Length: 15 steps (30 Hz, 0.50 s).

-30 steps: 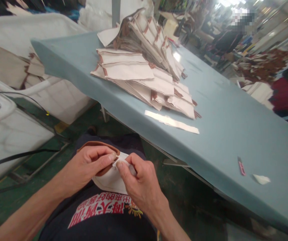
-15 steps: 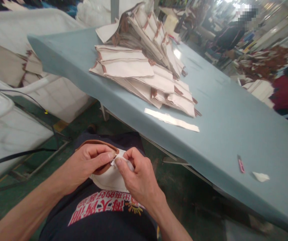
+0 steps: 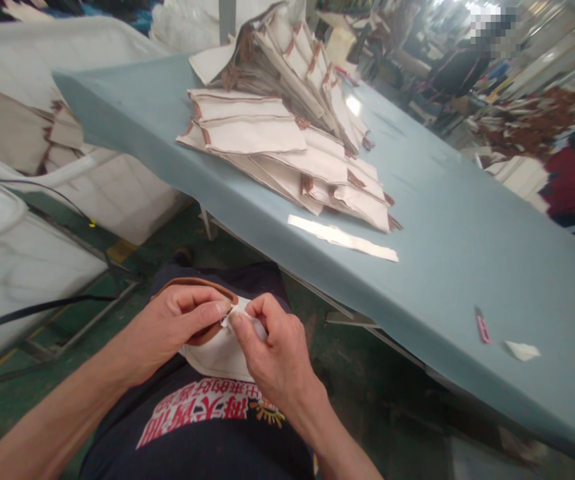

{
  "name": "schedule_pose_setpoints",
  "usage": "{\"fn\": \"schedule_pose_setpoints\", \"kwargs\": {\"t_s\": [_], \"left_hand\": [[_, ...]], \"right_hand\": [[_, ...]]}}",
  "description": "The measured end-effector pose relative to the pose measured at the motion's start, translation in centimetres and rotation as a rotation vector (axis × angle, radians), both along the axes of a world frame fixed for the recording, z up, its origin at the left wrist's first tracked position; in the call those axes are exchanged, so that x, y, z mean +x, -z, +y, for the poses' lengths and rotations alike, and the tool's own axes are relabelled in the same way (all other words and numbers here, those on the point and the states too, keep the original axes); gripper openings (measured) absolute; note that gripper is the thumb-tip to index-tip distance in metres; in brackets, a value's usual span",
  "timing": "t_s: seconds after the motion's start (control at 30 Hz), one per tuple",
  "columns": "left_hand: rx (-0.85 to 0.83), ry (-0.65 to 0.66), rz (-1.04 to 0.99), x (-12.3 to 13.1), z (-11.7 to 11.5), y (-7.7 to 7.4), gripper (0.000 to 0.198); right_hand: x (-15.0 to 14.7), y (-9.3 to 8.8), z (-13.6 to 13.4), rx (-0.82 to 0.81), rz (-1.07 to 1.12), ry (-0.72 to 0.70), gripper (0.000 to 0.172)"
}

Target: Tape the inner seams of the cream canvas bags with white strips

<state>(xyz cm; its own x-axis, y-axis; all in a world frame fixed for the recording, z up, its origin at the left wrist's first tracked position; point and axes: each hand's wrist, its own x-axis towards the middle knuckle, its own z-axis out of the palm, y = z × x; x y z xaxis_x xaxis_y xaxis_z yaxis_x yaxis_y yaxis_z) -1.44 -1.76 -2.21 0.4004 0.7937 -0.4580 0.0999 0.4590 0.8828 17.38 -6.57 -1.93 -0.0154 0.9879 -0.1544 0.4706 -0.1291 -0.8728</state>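
Note:
My left hand (image 3: 177,327) and my right hand (image 3: 272,353) meet low in front of my lap, thumbs and forefingers pinched together on a cream fabric piece with brown edging (image 3: 217,357). The pinch is on a small white bit at the piece's upper edge. The fabric hangs against my dark printed shirt. Both hands are closed on it, below the near edge of the blue-grey table (image 3: 442,267).
A fanned stack of cream pieces with brown trim (image 3: 287,133) lies on the table. A long white strip (image 3: 342,239), a small pink label (image 3: 481,328) and a white scrap (image 3: 521,350) lie nearer. White bins (image 3: 27,267) stand left. Another person (image 3: 462,67) is far back.
My hands have stayed pinched on the fabric, shifting only slightly upward and closer together; the view has tilted a little.

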Motion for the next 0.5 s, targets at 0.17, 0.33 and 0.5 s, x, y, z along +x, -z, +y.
{"fn": "schedule_pose_setpoints", "kwargs": {"t_s": [0.17,0.33,0.5], "left_hand": [[0.014,0.019,0.019,-0.03,-0.05,-0.12,0.048],[0.006,-0.014,0.025,-0.02,-0.05,0.23,0.046],[-0.008,-0.037,0.020,0.01,-0.24,0.24,0.044]], "right_hand": [[0.11,0.20,0.24,-0.058,0.081,-0.002,0.035],[-0.13,0.44,0.14,-0.050,0.084,0.030,0.036],[-0.50,0.93,0.25,-0.035,0.078,0.042,0.038]]}}
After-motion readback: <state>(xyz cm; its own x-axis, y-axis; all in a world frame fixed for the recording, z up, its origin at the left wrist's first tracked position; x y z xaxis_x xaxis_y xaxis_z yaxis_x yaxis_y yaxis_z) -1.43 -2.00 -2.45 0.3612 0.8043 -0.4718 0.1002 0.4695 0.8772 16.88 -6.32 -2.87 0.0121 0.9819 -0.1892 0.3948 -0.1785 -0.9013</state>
